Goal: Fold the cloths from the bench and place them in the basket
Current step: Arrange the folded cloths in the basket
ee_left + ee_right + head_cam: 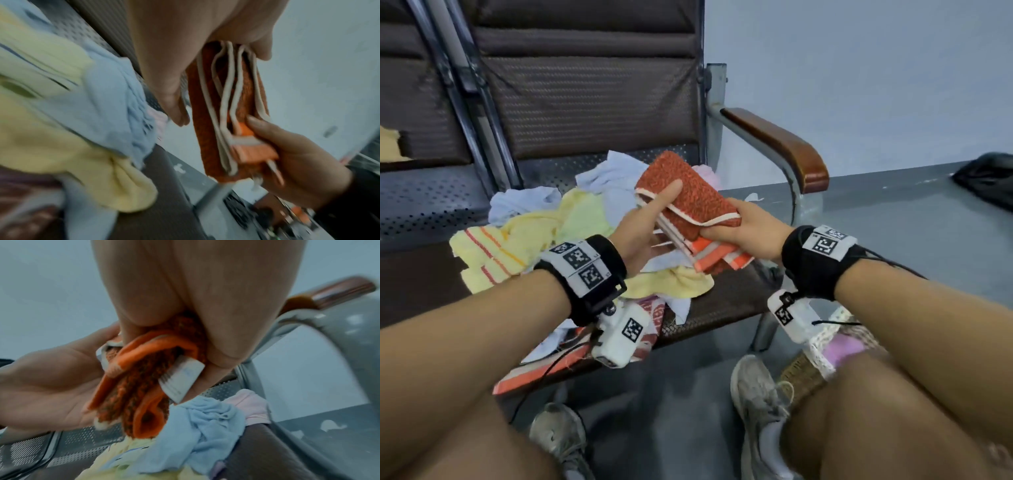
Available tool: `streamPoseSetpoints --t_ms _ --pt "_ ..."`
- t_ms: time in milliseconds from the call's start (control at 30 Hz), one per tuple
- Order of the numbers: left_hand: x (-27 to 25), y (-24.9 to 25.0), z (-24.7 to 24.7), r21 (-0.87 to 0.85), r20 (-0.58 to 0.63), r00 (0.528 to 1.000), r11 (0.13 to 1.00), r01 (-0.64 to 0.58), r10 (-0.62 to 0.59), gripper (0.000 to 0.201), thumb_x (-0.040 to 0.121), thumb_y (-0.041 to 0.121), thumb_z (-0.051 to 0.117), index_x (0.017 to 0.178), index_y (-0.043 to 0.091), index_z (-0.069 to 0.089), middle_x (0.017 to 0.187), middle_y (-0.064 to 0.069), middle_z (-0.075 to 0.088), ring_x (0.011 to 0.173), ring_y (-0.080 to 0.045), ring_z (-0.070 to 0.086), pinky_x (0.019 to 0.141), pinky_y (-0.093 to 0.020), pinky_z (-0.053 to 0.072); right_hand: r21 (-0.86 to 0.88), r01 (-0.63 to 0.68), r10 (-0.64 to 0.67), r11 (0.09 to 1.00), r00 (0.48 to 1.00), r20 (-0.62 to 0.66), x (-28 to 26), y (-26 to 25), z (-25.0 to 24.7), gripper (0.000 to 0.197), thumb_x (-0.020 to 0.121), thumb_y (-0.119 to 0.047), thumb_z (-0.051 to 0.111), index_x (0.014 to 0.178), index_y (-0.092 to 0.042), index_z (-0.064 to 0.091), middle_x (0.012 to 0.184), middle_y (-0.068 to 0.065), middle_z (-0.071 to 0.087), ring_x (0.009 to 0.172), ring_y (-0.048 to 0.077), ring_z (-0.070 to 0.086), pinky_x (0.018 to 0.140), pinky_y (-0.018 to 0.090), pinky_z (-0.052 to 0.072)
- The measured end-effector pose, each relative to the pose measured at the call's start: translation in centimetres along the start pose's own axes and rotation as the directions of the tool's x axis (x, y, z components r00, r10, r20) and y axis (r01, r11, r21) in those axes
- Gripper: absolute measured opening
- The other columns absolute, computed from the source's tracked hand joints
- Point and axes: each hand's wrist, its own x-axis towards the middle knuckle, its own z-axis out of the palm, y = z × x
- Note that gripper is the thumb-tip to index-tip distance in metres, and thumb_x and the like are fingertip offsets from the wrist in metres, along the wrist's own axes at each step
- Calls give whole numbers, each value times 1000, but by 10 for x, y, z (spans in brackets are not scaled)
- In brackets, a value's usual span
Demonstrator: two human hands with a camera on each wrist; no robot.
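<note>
the orange cloth (690,198) is folded into a thick wad of several layers and held in the air above the right end of the counter (726,301), between both hands. the right hand (756,233) grips its near end, thumb on top and fingers (265,129) curled underneath. the left hand (643,226) lies along its other side with straight fingers (667,195) pressed flat to the fabric, steadying it and not pinching.

this cloth looks all but finished; it seems ready to go into the basket (822,356), which sits on the floor by the right knee, off the counter's right front corner. something pink shows inside the basket, though i cannot tell whether it is a folded cloth.

much is left. a loose heap (571,233) of yellow, pale blue and pink cloths covers the seat, unfolded, and a striped one (544,363) hangs over the front edge.
</note>
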Motion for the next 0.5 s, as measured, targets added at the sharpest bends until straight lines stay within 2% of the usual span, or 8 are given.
streamPoseSetpoints --t_ms 33,100,167,233,333,400,467,500 --pt "-1 -4 18 9 53 999 1000 -6 6 53 82 55 71 120 18 68 108 0 76 101 -20 72 93 -40 54 74 -15 15 997 1000 0 -11 4 -11 45 90 -22 72 130 -10 53 108 10 75 94 34 73 79 46 61" --pt "1 -10 56 24 72 995 997 -74 72 45 87 41 72 123 15 66 110 -1 76 100 -21 73 95 -41 54 219 -45 42 975 999 20 -33 13 -35 41 92 -20 68 130 -12 57 114 11 73 99 30 72 82 38 60" --pt "8 -15 97 57 88 985 987 -151 145 43 89 35 72 126 14 65 116 -2 73 105 -21 71 101 -43 52 365 -73 75 928 997 7 -56 27 -60 30 93 -30 62 120 -17 67 113 11 74 96 25 73 80 31 59" --pt "14 -23 144 99 188 966 975 -199 178 40 89 37 71 124 18 66 119 -2 72 109 -21 69 104 -43 50 468 -59 135 882 982 -131 -78 49 -83 33 91 -37 60 113 -16 71 109 12 75 91 24 73 80 32 58" --pt "22 -48 219 257 291 954 954 -155 76 36 79 56 66 104 30 72 112 1 75 104 -19 71 102 -41 50 527 -42 248 849 913 -325 -116 102 -116 31 95 -32 58 118 -12 65 103 11 76 86 23 74 76 32 59" --pt "30 -75 268 347 339 940 934 -84 -42 35 80 58 66 95 27 72 107 -3 76 98 -22 72 98 -42 54 575 -83 362 814 847 -390 -148 143 -133 24 97 -30 58 113 -13 66 100 10 76 84 22 75 72 30 58" --pt "40 -108 319 454 379 910 891 -23 -170 33 86 53 67 92 21 71 105 -7 76 96 -25 72 94 -43 56 613 -148 494 776 748 -444 -185 186 -148 28 92 -33 62 111 -14 69 102 12 76 88 25 75 78 34 58" --pt "43 -127 343 511 400 885 860 1 -239 34 87 51 67 95 18 71 107 -9 75 98 -27 72 94 -43 56 635 -183 558 750 691 -459 -203 208 -153 32 88 -36 64 110 -14 72 104 13 76 91 27 74 83 37 58"
